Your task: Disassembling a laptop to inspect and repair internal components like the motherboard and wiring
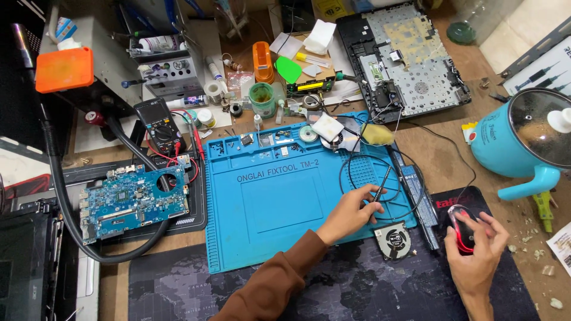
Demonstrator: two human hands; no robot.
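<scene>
Both hands low in view: right hand (476, 249) cupped over red-lit mouse (463, 229) on dark mat (333, 285), ready to click. Left hand (351, 211) pinches thin black probe (380, 184) w/ looped cable over blue repair mat (267, 196), beside small fan (394, 239), tip kept off desk (440, 160).

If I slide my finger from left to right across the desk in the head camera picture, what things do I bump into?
Blue circuit board → blue repair mat → left hand holding a thin black tool → small round fan → right hand on a red-lit mouse → blue pot.
</scene>
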